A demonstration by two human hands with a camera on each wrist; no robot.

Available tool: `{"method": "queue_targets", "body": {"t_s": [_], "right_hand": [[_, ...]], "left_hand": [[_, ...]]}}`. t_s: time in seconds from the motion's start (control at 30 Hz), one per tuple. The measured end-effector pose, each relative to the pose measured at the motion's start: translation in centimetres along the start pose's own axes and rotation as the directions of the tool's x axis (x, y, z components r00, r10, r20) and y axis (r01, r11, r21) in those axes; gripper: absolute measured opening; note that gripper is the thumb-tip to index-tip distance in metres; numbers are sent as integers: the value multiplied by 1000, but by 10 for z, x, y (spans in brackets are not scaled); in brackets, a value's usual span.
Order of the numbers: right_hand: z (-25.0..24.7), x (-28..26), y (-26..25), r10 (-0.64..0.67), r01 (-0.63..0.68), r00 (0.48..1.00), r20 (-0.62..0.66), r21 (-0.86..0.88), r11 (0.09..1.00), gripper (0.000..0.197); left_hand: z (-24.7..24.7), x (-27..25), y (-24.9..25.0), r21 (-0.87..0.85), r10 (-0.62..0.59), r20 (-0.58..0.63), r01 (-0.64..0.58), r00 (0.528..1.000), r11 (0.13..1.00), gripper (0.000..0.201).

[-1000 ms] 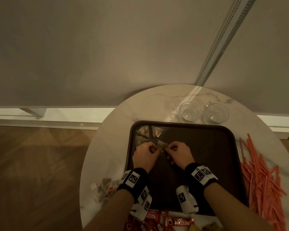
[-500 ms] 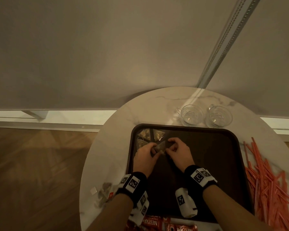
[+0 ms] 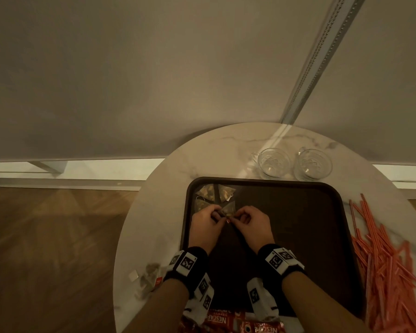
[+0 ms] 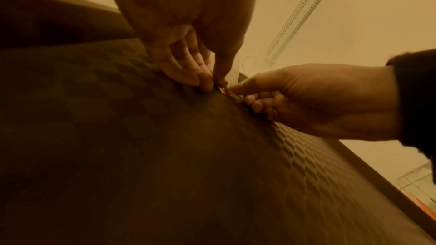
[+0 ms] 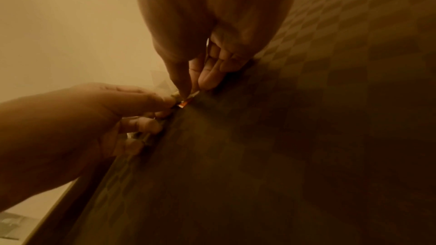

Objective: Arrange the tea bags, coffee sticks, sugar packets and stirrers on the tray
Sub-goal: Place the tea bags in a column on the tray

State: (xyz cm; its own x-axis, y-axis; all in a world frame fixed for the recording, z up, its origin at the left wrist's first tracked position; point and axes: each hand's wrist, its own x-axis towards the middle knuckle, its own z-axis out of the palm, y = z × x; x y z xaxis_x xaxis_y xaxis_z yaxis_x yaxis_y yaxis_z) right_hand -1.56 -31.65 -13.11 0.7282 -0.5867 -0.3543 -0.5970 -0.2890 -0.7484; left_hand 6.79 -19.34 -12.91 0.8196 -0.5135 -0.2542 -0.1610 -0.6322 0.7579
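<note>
A dark brown tray (image 3: 298, 212) lies on the round marble table (image 3: 159, 212). Three pyramid tea bags (image 3: 208, 192) sit in its far left corner. Both hands meet just below them over one more tea bag (image 3: 229, 208). My left hand (image 3: 208, 221) pinches its left edge, my right hand (image 3: 246, 221) pinches its right edge near a small red tag (image 5: 183, 104). The wrist views show both hands' fingertips (image 4: 207, 85) low on the tray's checkered floor (image 4: 165, 156). Red coffee sticks (image 3: 226, 320) lie at the table's near edge. Red stirrers (image 3: 382, 255) are heaped to the tray's right.
Two empty glass cups (image 3: 273, 163) (image 3: 314, 164) stand behind the tray. Several loose tea bags (image 3: 149, 276) lie on the table left of my left wrist. A wall rises behind the table, and wooden floor (image 3: 46, 248) lies to the left.
Both hands have carried the tea bag a little farther up the tray toward the three in the corner; it now lies just below them.
</note>
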Motion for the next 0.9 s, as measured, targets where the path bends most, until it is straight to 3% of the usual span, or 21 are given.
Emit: {"method": "queue_targets", "body": {"t_s": [0.1, 0.3, 0.4, 0.5, 0.63, 0.9], "right_hand": [[1, -1, 0, -9, 9, 1000, -9, -19, 1000, 16], [1, -3, -3, 19, -19, 1000, -1, -33, 999, 17], [-1, -4, -6, 25, -25, 1000, 3, -41, 999, 18], [0, -5, -7, 22, -21, 1000, 5, -31, 999, 17], [-3, -6, -11, 19, -18, 999, 31, -39, 999, 19], [-25, -52, -13, -22, 38, 987, 160, -95, 995, 16]], "left_hand": [[1, 0, 1, -8, 5, -32, -5, 999, 1000, 17], [-16, -11, 5, -47, -37, 19, 37, 999, 998, 29], [-41, -28, 9, -68, -21, 20, 22, 1000, 997, 19], [-75, -47, 7, -137, -88, 9, 89, 996, 987, 11], [-114, -71, -16, -207, -167, -89, 146, 982, 968, 13], [-139, -116, -95, -95, -262, -177, 249, 949, 964, 24]]}}
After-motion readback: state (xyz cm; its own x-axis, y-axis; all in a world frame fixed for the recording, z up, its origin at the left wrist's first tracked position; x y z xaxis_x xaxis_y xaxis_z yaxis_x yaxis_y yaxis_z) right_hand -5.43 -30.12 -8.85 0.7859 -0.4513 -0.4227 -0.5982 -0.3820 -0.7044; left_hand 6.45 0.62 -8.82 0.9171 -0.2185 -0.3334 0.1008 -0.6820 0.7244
